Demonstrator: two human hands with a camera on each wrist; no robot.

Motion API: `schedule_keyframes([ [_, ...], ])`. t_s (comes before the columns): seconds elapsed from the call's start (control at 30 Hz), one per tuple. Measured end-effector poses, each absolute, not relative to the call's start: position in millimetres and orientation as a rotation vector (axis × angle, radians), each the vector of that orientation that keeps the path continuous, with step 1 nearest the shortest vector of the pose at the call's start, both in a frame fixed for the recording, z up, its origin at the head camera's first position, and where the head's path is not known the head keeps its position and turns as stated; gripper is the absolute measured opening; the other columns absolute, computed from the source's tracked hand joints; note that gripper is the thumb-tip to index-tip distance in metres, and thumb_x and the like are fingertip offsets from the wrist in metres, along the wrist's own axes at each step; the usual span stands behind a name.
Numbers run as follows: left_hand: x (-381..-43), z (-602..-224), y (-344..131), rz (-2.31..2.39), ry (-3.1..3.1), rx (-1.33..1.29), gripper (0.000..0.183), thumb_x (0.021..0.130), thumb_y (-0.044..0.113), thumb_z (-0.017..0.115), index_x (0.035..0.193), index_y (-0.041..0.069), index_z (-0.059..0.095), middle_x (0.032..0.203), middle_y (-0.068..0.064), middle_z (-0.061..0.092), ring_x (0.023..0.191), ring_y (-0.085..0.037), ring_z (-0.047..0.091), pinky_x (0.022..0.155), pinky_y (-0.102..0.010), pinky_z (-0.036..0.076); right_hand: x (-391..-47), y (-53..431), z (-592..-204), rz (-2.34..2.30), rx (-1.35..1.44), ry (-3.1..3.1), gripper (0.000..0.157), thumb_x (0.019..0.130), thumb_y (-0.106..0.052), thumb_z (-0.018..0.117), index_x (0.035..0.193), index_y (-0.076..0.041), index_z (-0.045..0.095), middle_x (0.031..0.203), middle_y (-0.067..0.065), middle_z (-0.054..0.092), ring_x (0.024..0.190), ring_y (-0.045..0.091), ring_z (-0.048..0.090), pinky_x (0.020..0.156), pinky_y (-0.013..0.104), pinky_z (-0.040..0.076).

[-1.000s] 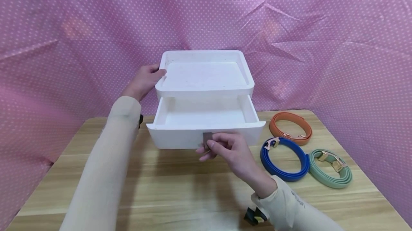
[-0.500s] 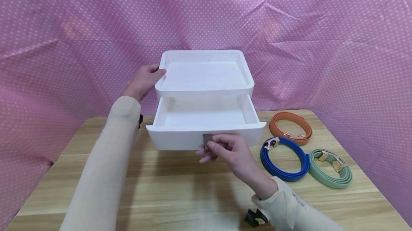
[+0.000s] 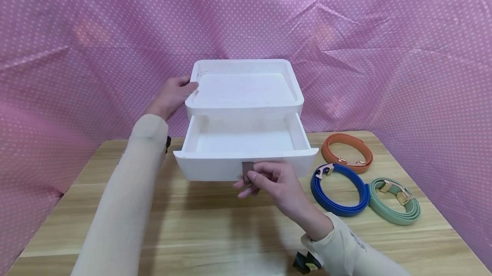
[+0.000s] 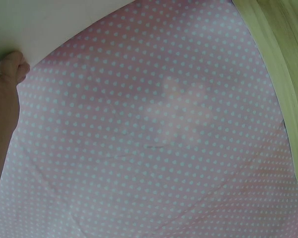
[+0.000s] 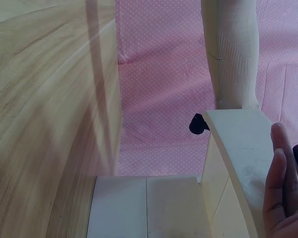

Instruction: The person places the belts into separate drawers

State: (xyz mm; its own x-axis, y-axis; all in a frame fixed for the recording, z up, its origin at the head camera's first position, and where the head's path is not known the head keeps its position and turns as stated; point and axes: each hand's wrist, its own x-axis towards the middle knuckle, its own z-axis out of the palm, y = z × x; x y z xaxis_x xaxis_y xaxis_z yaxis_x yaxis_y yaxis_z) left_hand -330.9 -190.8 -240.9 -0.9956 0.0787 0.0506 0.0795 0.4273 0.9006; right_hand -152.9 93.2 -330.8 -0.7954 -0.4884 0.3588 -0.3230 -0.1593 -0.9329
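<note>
A white drawer unit (image 3: 246, 109) with a shallow tray top stands at the middle of the table. Its drawer (image 3: 211, 169) is pulled far out, and the inside looks bare. My left hand (image 3: 171, 96) grips the unit's left rim, thumb over the edge; in the left wrist view that hand (image 4: 11, 72) is at the unit's side wall (image 4: 54, 22). Between thumb and fingers, my right hand (image 3: 282, 186) pinches the brown pull tab (image 3: 247, 170) on the drawer front. The right wrist view shows its fingers (image 5: 278, 181) beside the drawer front (image 5: 241, 144), the tab itself unclear.
Three coiled belts lie on the wooden table (image 3: 200, 233) at the right: orange (image 3: 328, 153), blue (image 3: 317, 190) and green (image 3: 396, 216), the blue and green ones touching. A pink dotted cloth (image 3: 246, 15) hangs behind the table and along its sides.
The drawer has come slightly further out towards me, my right hand moving with it on the pull tab. My left hand stays at the rim. The belts have not moved.
</note>
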Motion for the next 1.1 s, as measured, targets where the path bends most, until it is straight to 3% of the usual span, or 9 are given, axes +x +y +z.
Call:
schedule_keyframes([
  [0.6,-332.6,-242.9,-190.6,-1.65,-2.692,-0.116,0.064,0.101,0.043,0.05,0.155,0.015,0.031,0.152,-0.009,0.04,0.139,-0.028,0.035,0.113,-0.048,0.03,-147.8,95.3,-331.9,-2.112,-0.997,1.917,0.024,0.102,-0.007,0.051,0.1,0.011,0.066,0.095,0.02,0.072,0.076,0.036,0.071,0.076,0.046,0.059],
  [1.1,-331.8,-241.2,-190.7,-1.666,-2.67,-0.139,0.062,0.102,0.04,0.051,0.155,0.014,0.032,0.151,-0.011,0.041,0.136,-0.028,0.039,0.112,-0.047,0.033,-146.3,96.2,-331.9,-2.089,-0.97,1.925,0.024,0.102,-0.008,0.051,0.1,0.012,0.065,0.096,0.02,0.072,0.077,0.037,0.071,0.075,0.044,0.059],
])
